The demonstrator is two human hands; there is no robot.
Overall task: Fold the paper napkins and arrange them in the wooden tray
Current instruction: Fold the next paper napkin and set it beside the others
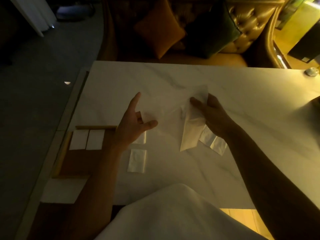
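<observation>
Over the marble table (225, 94), the right hand (213, 115) pinched an unfolded paper napkin (188, 135) by its upper part; the sheet hung loose and partly doubled. Left hand (133, 125) spread, empty, at 9 o'clock of the napkin. Wooden tray (58, 163) at 8 o'clock held two folded napkins (87, 139) side by side. Wrapped packets (136, 161) lay between the arms. Judgement: left hand should catch the free corner, match edges squarely, then crease flat on the table.
</observation>
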